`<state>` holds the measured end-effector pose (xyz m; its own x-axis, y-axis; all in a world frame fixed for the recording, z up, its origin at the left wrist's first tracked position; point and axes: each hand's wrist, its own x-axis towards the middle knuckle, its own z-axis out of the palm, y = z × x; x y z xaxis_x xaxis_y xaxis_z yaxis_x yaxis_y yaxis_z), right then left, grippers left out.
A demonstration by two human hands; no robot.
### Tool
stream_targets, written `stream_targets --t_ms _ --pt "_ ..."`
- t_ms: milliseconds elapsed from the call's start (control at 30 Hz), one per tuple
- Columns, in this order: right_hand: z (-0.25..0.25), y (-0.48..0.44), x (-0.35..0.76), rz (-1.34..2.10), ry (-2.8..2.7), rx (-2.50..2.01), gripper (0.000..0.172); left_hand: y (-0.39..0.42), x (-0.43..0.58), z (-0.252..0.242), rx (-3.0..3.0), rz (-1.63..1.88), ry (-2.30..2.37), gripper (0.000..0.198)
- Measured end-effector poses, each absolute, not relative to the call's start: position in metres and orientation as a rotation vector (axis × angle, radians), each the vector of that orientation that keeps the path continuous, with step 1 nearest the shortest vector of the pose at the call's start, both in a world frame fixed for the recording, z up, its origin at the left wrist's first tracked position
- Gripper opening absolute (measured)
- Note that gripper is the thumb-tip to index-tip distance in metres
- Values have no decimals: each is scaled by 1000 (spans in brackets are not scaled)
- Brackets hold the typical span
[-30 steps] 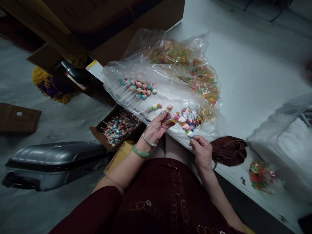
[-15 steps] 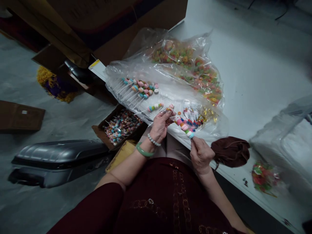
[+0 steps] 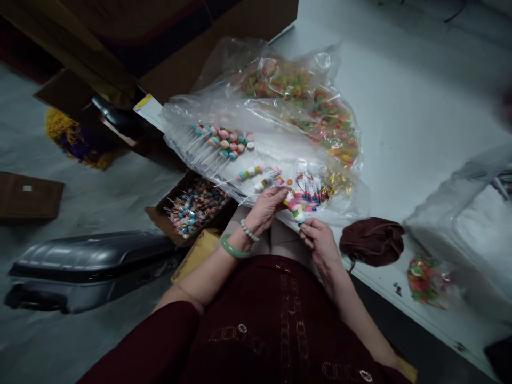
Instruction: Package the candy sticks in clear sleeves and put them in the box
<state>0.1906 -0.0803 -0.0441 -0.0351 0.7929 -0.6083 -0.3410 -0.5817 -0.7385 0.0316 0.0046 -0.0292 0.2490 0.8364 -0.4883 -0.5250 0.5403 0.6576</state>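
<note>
A candy skewer [image 3: 295,206] of pink, white, green and blue pieces spans the gap between my two hands, tilted down to the right. My left hand [image 3: 266,210], wearing a green bangle and a bead bracelet, pinches its upper end. At the lower end, by the blue piece, the thumb and fingers of my right hand [image 3: 320,240] are closed. Just beyond my left fingertips lie another candy skewer [image 3: 250,173] and a partly covered one beside it. Farther back rests a pile of candy skewers [image 3: 226,140] on white sticks, on clear plastic.
Small printed packets [image 3: 310,181] and gold ties [image 3: 340,184] lie right of the skewers. Behind is a clear bag of colourful gummies [image 3: 296,85]. A cardboard box of wrapped candies [image 3: 196,210] stands lower left, near a grey suitcase [image 3: 92,266]. A brown pouch [image 3: 372,241] sits at the table edge.
My right hand has turned from a fist to a fingertip pinch and moved slightly left. The skewer now sits closer to my left fingers. The whole view has shifted a little.
</note>
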Motion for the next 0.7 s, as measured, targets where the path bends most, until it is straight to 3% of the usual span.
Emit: stream_targets --t_ms 133,267,400,467,700 --pt "-50 -73 196 2285 -22 -938 15 5 28 -36 355 935 933 35" --pt "-55 -70 201 2368 156 -733 14 4 22 -40 369 925 906 35" --pt "-48 -69 191 2353 3 -847 9 3 24 -35 408 926 867 39" --pt "-44 -69 181 2151 -240 -1090 10 3 25 -31 401 923 875 38" --pt "-44 -83 175 826 -1422 -1694 9 7 19 -37 342 996 989 29"
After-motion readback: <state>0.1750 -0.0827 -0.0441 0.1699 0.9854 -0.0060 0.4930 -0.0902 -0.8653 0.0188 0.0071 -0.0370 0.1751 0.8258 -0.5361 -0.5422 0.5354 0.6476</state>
